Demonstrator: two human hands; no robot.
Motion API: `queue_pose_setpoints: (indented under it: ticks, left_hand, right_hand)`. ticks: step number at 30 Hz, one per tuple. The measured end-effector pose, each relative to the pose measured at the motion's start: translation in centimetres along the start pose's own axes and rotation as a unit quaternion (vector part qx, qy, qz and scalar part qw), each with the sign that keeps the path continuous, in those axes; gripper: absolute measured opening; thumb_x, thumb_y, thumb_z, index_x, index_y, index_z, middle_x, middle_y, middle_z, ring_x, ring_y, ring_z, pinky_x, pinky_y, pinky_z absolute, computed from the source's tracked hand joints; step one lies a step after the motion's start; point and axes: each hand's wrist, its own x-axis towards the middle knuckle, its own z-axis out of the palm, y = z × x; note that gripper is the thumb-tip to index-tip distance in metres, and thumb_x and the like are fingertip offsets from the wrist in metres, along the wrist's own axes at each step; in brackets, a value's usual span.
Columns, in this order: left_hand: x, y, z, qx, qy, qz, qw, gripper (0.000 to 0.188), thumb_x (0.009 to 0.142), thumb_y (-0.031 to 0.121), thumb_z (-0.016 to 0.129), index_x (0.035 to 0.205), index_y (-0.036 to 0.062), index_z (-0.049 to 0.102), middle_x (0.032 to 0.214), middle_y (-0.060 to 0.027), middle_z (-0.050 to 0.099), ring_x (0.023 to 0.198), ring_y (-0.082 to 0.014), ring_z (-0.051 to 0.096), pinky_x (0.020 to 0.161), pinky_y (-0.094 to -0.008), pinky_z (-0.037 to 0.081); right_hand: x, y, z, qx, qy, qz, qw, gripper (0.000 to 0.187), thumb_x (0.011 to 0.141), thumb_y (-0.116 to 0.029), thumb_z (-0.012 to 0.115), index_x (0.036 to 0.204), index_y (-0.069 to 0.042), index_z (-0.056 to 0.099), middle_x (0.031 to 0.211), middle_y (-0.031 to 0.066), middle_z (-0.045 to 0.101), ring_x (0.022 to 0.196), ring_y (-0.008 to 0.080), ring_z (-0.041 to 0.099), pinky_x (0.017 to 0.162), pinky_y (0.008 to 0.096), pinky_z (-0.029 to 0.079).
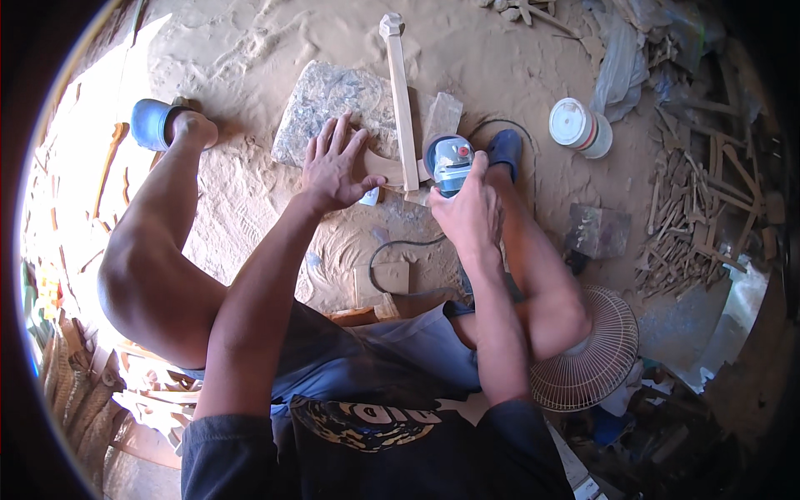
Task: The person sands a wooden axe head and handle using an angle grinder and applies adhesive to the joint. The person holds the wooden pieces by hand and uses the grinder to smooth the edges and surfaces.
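Note:
My left hand (335, 171) lies flat with its fingers spread, pressing on a curved piece of light wood (383, 169). That wood rests at the near edge of a rough stone slab (333, 104). My right hand (471, 208) is wrapped round a corded power sander (454, 162) with a teal and grey body, a red button and a round pad. The sander is up against the right end of the curved wood. A long wooden stick with a knobbed far end (398, 92) crosses the slab between my hands. The contact under the sander is hidden.
A black cord (408, 242) loops over the sandy ground. White tubs (572, 125) stand to the right, near a pile of wooden pieces (687, 200). A round fan grille (587, 350) is beside my right knee. My feet in blue clogs (154, 125) flank the slab.

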Motion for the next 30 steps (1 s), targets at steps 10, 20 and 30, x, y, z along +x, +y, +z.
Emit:
queue_pose_setpoints:
  ticks: [10,20,30]
  left_hand:
    - [0.4,0.6,-0.5,-0.040,0.009,0.015,0.999,0.111,0.085,0.091,0.058,0.162,0.0123,0.044,0.178,-0.0214,0.017,0.162,-0.0481,0.018,0.129,-0.0615,0.018]
    - [0.2,0.2,-0.4,-0.031,0.003,0.011,0.999,0.112,0.084,0.092,0.056,0.163,0.0141,0.042,0.179,-0.0202,0.013,0.164,-0.0456,0.012,0.130,-0.0631,0.015]
    - [0.3,0.0,-0.2,-0.028,0.008,0.025,0.999,0.113,0.083,0.094,0.054,0.163,0.0152,0.043,0.179,-0.0221,0.014,0.164,-0.0460,0.013,0.130,-0.0634,0.014]
  right_hand:
    - [2.3,2.9,-0.9,0.029,0.060,0.014,0.998,0.090,0.084,-0.030,0.084,0.153,0.003,0.037,0.124,0.0348,0.069,0.112,0.0491,0.070,0.096,0.0566,0.056]
    - [1.0,2.8,-0.8,0.075,-0.022,0.021,0.997,0.093,0.082,-0.033,0.086,0.154,0.002,0.038,0.123,0.0342,0.070,0.112,0.0502,0.070,0.095,0.0558,0.057]
    - [1.2,4.5,-1.3,0.085,0.022,0.009,0.996,0.093,0.080,-0.032,0.086,0.152,0.004,0.039,0.128,0.0338,0.068,0.116,0.0496,0.069,0.099,0.0548,0.055]
